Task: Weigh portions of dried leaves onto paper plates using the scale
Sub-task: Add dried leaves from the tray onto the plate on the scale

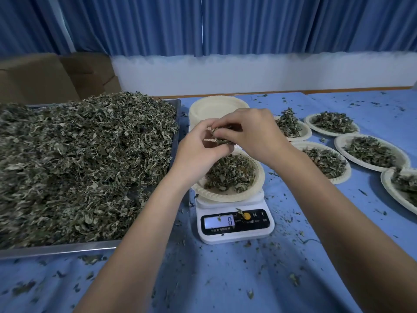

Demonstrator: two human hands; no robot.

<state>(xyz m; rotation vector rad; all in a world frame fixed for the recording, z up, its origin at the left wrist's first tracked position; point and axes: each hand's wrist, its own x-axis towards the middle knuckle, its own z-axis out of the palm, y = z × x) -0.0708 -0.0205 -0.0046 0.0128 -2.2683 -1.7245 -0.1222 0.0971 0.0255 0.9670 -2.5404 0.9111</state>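
Both hands are meeting just above the plate on the scale (234, 224). The left hand (198, 150) and right hand (250, 129) are each curling fingers round one small clump of dried leaves (220, 135), pinching it between them, apparently teasing bits off to trim the weight.

Directly under the hands, a paper plate (225, 195) is sitting on the scale with a modest heap already on it. The display is showing a single digit that reads like 0 or 8; too blurred to trust.

To the right of the hands, five filled plates (370, 152) are lying on the blue worktop (225, 279), so several portions are looking finished. Just beyond the hands, a stack of empty plates (216, 107) is waiting. To the left, a metal tray (67, 247) is holding a large mound of leaves, so plenty is remaining. Judgement: task is well under way, nowhere near done; the current portion is still being adjusted.
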